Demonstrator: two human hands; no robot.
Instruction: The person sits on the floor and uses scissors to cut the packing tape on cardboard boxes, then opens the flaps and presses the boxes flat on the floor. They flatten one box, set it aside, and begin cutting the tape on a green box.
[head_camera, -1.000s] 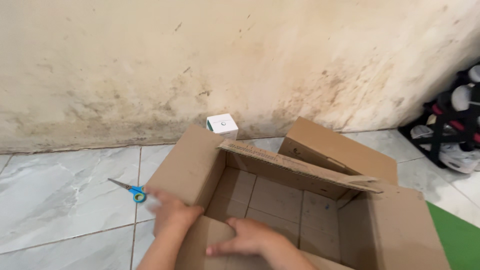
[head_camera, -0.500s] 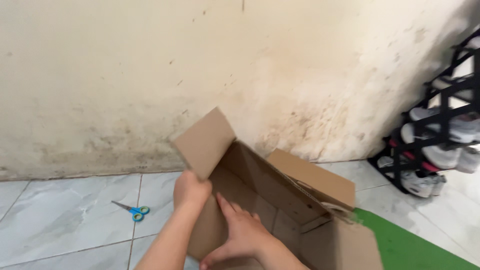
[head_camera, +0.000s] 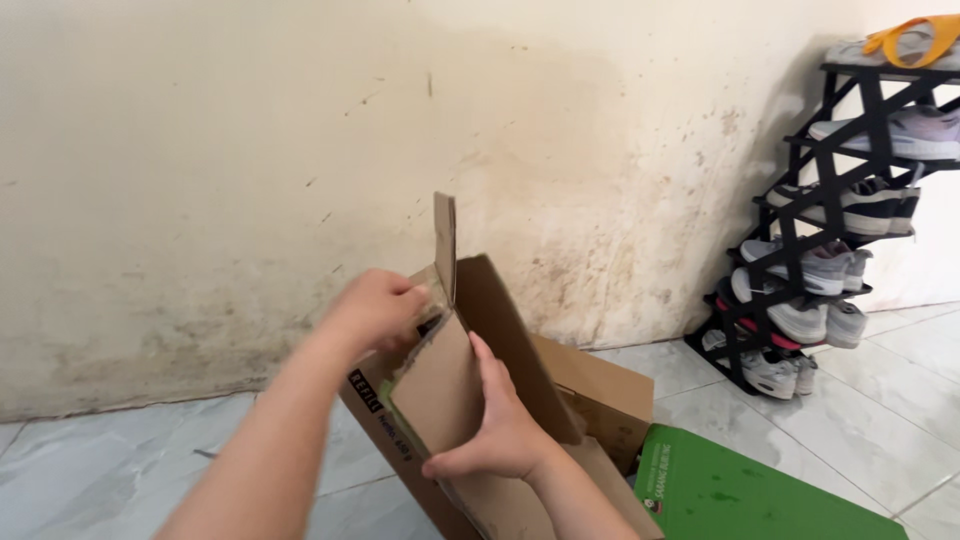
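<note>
Left hand (head_camera: 375, 310), centre of frame: fingers curled shut over the top edge of a cardboard box (head_camera: 500, 330), pinching it just below a narrow flap (head_camera: 445, 245) that stands straight up toward the top of the frame. Forearm runs in from the lower left corner.

Right hand (head_camera: 500, 430), lower centre: fingers spread flat against the near cardboard panel, thumb hooked round its lower left edge, so it clamps the panel rather than lying loose. Wrist enters from the bottom edge.

Box is brown, tipped up and partly collapsed. Its long axis runs on a slant, from the bottom centre of the frame up to the flap at mid-height. The open side seems to face right, though the folded panels overlap and the mouth cannot be made out with certainty. A dark printed label sits on the left side wall, below the left hand. Lower part of the box rests on the floor (head_camera: 100, 470), pale grey marbled tile.

Right of the box, touching or just beside its base, lies a green sheet (head_camera: 740, 495) flat on the tiles, lower right of frame.

Behind: a stained cream wall (head_camera: 250, 150) across the upper frame. Far right, a black shoe rack (head_camera: 830, 220) stands against it, pairs of shoes on every tier.
</note>
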